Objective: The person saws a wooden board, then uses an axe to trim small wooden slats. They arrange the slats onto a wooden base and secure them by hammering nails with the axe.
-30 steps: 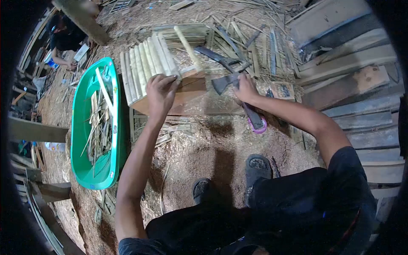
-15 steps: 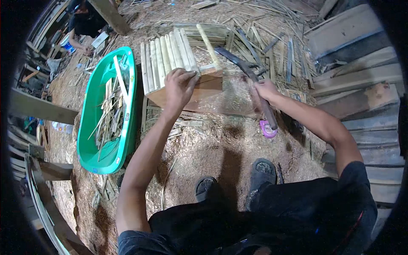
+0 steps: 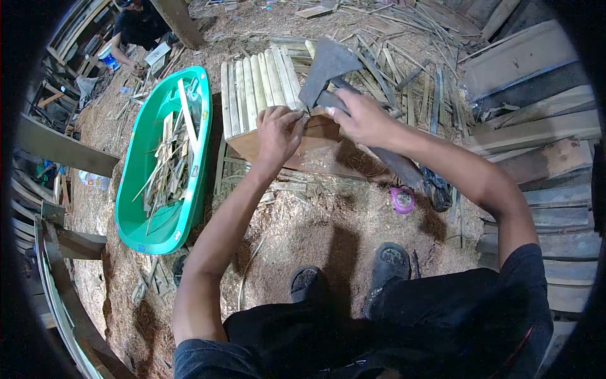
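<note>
My right hand is wrapped round the handle of an axe-like tool, whose broad dark metal head stands over the right end of a slatted wooden crate. My left hand is pinched at the crate's near right corner, close below the metal head; whatever its fingertips hold is too small to make out. Pale slats lie side by side across the crate's top, and a brown board forms its near side.
A green tub with wood scraps stands left of the crate. A pink round object lies on the sawdust floor. Planks are stacked at the right. Another person crouches at the upper left, near a wooden post.
My right hand has moved left and up to the crate's corner, and the tool's metal head now shows over the crate. My left hand has shifted slightly right with the view.
</note>
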`<state>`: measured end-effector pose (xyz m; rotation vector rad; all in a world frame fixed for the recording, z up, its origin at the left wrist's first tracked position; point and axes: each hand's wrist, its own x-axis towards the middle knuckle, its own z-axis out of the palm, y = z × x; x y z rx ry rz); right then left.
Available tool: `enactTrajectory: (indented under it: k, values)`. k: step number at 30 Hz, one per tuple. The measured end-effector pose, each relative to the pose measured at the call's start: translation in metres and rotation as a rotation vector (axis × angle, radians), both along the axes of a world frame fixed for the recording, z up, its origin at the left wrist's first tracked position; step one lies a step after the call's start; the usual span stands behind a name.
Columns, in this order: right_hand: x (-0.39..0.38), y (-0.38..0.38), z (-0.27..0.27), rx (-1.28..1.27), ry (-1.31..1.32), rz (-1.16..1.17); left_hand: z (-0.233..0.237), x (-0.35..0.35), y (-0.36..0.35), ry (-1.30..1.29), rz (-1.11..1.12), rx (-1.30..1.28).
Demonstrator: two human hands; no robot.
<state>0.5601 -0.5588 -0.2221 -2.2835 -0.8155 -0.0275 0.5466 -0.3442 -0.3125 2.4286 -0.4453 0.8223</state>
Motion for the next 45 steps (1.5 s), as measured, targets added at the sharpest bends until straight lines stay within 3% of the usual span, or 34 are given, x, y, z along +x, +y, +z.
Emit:
enactTrajectory:
  k: [4, 10, 13, 16, 19, 22, 31, 37, 40, 45]
  values:
    - [-0.004, 0.005, 0.003, -0.222, 0.110, 0.042, 0.000, -0.002, 0.002, 0.033, 0.006, 0.029]
    - [-0.007, 0.013, 0.004, -0.282, -0.028, 0.056, 0.001, -0.001, 0.000, 0.028, -0.003, 0.010]
    - [-0.008, 0.021, 0.027, -0.473, 0.243, 0.016, 0.004, -0.002, 0.000, 0.053, 0.005, 0.021]
    - [-0.004, 0.016, 0.012, -0.356, -0.013, 0.076, 0.004, -0.002, 0.000, 0.053, 0.005, 0.027]
    - [-0.003, 0.016, 0.008, -0.290, -0.086, 0.056, 0.002, -0.002, 0.000, 0.043, 0.005, 0.017]
    - [-0.010, 0.020, 0.017, -0.416, 0.128, 0.007, 0.004, -0.002, 0.001, 0.060, 0.003, 0.019]
    - [-0.009, 0.015, 0.013, -0.362, -0.059, 0.029, 0.002, -0.001, 0.000, 0.041, -0.004, 0.013]
    - [-0.001, 0.016, 0.019, -0.429, 0.167, -0.013, 0.000, -0.003, 0.001, 0.015, -0.023, 0.000]
    - [-0.002, 0.012, 0.011, -0.291, -0.132, 0.038, -0.002, -0.002, 0.001, 0.007, -0.024, 0.009]
    - [-0.003, 0.008, -0.010, -0.287, 0.043, 0.027, 0.001, -0.006, -0.001, 0.048, -0.003, 0.026]
